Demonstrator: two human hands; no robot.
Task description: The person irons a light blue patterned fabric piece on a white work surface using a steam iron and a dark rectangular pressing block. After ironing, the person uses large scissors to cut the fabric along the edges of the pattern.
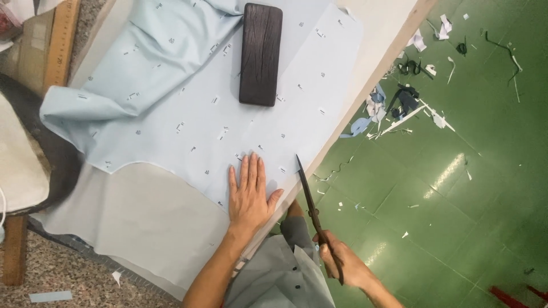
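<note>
My left hand (249,193) lies flat, fingers spread, on the near edge of a pale blue cloth (188,108) dotted with small dark marks. The cloth covers a table and is folded over at the left. My right hand (342,261) grips the handles of long dark scissors (313,208). Their blades are together and point up toward the cloth's near corner, just off the table edge. A dark wooden block (261,53) rests on the cloth farther away, weighing it down.
Grey paper or lining (142,222) lies under the cloth. A wooden ruler (60,40) sits at the far left. The green floor (456,171) on the right is littered with fabric scraps (399,105). The table edge (365,91) runs diagonally.
</note>
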